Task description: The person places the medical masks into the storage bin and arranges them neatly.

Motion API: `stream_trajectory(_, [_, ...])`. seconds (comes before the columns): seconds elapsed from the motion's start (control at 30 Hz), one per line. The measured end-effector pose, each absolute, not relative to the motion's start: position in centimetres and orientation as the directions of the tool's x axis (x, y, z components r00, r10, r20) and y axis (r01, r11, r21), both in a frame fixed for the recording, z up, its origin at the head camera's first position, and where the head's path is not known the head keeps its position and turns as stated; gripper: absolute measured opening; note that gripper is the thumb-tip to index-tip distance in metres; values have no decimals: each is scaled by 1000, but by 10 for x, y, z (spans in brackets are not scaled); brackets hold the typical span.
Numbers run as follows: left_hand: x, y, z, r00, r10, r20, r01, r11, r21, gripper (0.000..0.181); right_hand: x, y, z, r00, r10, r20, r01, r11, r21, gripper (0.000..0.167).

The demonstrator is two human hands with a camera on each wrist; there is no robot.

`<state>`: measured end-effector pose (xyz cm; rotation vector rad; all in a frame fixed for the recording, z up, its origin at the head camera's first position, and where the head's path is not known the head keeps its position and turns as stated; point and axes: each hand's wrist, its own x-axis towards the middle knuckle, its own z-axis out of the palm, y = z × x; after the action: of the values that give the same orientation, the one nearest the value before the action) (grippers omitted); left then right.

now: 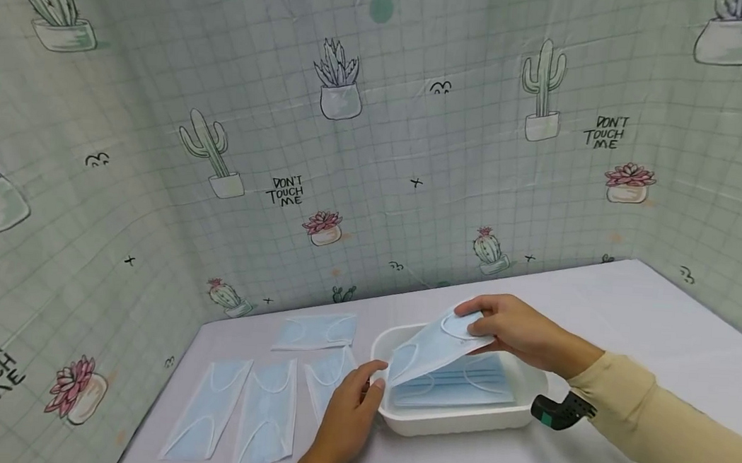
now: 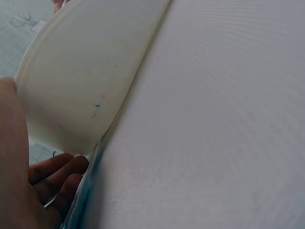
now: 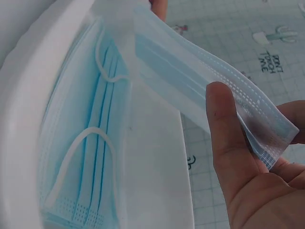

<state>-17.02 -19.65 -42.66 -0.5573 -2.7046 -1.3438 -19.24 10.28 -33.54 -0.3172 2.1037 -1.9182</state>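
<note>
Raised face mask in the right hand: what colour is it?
The face mask is pale blue; the head view shows it best.

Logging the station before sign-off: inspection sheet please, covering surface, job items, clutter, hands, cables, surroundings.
Surface: pale table, tray standing on it
Job items: white tray, small coloured specks on its outer wall; at least one blue mask inside; held mask slanting over the tray; four loose masks on the table, left of the tray
Clutter: nothing seen
Left hand: at the tray's left rim; grip unclear
Right hand: pinches one end of the held mask
Cables: nothing seen
Surroundings: pale green cactus-print backdrop
</note>
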Motion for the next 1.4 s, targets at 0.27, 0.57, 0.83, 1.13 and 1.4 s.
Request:
stream_trajectory(0.27, [-168,-195,-427,-933,289,215,344,541,768,35,-192,108,-335,-927,-348,-139,43,270,-962,39])
stream_trajectory(0.57, [-172,-198,-426,-928,290,233,362,557,747,37,-193,114,-327,-896,-382,-226,-31,560,-828,38])
stream_trajectory(0.83, [-171,-198,-429,-926,295,233,366,559,744,38,-195,114,-330,-887,-415,-201,-92,587,-805,46])
stream_trajectory(1.13, [-172,-197,-432,-921,307,239,377,560,738,38,-197,118,-333,-881,-435,-188,-77,524,-849,44])
stream_trajectory(1.4, [-172,-198,-433,-925,295,239,371,567,735,37,-197,115,-334,-883,-417,-216,-104,621,-777,31])
